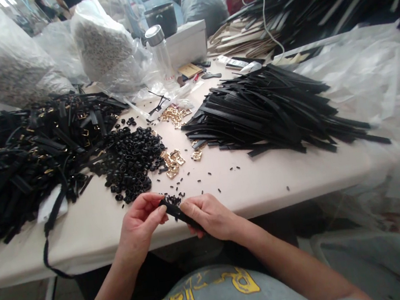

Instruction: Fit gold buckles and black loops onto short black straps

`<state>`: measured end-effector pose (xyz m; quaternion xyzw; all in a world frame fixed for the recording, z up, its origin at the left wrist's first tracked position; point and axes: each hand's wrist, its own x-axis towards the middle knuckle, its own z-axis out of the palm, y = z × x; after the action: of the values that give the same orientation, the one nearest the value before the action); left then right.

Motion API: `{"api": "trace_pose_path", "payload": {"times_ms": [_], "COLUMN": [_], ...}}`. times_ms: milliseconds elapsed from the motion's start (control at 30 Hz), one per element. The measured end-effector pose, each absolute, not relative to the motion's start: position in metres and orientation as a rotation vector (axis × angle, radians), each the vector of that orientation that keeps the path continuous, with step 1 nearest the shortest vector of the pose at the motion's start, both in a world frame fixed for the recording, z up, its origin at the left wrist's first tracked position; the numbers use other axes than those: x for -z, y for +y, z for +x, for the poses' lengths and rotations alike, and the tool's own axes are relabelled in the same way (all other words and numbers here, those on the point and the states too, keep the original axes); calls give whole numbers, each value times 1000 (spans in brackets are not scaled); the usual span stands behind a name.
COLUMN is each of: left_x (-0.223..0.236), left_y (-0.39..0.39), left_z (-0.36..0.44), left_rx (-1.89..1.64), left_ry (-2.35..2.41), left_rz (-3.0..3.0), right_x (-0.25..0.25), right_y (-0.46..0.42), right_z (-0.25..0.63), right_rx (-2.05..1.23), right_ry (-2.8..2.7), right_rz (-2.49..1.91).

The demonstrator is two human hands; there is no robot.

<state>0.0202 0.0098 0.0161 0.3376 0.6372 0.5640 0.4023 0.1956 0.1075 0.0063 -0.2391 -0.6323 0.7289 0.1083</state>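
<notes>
A black strap [179,213] stretches between my two hands at the table's front edge. My left hand [141,223] pinches its far end with thumb and fingers. Lower down the strap, my right hand [209,216] is closed around it, thumb on top. Just beyond the hands lie small black bits [172,199], too small to name. A heap of black loops [132,159] sits past my left hand, with gold buckles [172,163] beside it. Whether a small piece is between my left fingertips, I cannot tell.
To the right lies a pile of black straps [261,111]; to the left, a heap of straps with gold buckles [35,143]. Plastic bags [100,40], a glass bottle [160,51] and a white box [188,42] stand behind. One strap [46,253] hangs over the front edge.
</notes>
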Motion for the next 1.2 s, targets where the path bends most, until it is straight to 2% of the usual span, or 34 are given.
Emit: {"api": "trace_pose_path", "payload": {"times_ms": [200, 433, 600, 733, 833, 1000, 1200], "left_x": [-23, -31, -30, -28, -26, -19, -14], "left_y": [15, 19, 33, 60, 81, 101, 111], "left_z": [25, 38, 26, 3, -7, -9, -12], "left_rx": [-1397, -1338, -1299, -1209, -963, -531, -522], "left_ry": [1587, 1549, 1616, 1887, 2025, 2113, 2156], "left_rz": [886, 1000, 1073, 1374, 1704, 2066, 2048], "right_x": [-6, -4, -3, -2, -1, 3, 6], "right_y": [107, 107, 108, 109, 111, 120, 125], "right_z": [193, 197, 199, 199, 199, 199, 196], "right_rx": [-2109, -1887, -1582, -1402, -1441, -1731, -1825], "right_ry": [-1698, -1723, -1811, -1853, -1807, -1595, -1493], "right_rz": [-646, -723, -638, -694, -737, -809, -825]}}
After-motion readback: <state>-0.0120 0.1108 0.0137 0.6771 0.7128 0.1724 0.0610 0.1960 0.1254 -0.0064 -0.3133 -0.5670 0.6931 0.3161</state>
